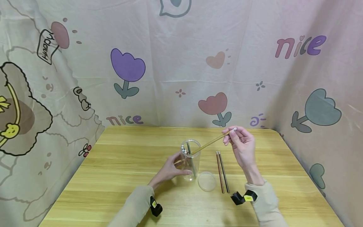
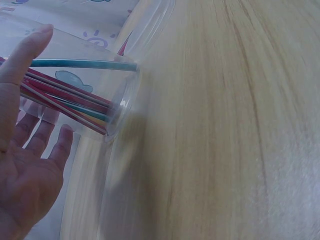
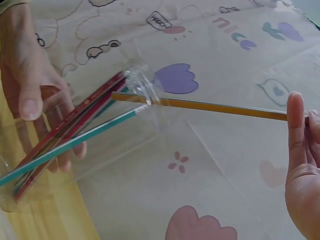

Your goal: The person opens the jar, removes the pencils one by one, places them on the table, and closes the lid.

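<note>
Backed by a tulip-printed cloth [image 1: 170, 56], at a wood-grain table [image 1: 127, 151]. Holding a clear plastic jar [image 1: 196, 159] of pencils [image 2: 70, 91] in the left hand's [image 1: 167, 168] curved grip, with the right hand's [image 1: 242, 143] pinched nearly closed. With a round clear lid [image 1: 207, 182] beside the jar. Gripping in that pinch a yellow pencil [image 1: 212, 142], slanted into the jar's mouth. Near a red-brown pencil [image 1: 220, 173] and a black pencil [image 1: 223, 173].
</note>
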The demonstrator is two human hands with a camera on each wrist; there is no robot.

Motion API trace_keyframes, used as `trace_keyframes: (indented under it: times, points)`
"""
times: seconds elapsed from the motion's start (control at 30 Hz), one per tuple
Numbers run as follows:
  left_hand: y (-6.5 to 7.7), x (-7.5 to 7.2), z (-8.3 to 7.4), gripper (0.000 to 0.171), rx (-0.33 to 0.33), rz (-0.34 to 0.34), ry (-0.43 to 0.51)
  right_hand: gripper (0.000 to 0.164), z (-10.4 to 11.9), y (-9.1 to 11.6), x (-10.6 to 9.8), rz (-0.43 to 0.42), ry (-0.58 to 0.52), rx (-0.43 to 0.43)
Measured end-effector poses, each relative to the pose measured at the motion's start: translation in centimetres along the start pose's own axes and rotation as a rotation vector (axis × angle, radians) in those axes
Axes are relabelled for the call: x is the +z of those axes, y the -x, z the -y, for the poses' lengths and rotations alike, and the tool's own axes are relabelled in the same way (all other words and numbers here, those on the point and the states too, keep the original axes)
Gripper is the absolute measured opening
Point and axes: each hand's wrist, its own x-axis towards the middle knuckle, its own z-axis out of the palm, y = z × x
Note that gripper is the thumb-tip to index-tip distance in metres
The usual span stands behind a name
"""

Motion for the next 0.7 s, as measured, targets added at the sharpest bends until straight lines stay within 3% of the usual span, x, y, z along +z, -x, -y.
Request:
trace_keyframes:
  times: [0.5, 0.7]
  points:
    - [0.1, 0.0, -0.1, 0.068, -0.003, 0.004, 0.008, 0.017, 1.8, 0.4, -2.4, -0.2, -0.221, -0.06]
    - [0.1, 0.0, 0.0, 0.067, -0.004, 0.006, 0.003, 0.018, 2.0, 0.7, -3.4, -0.266, -0.259, -0.067]
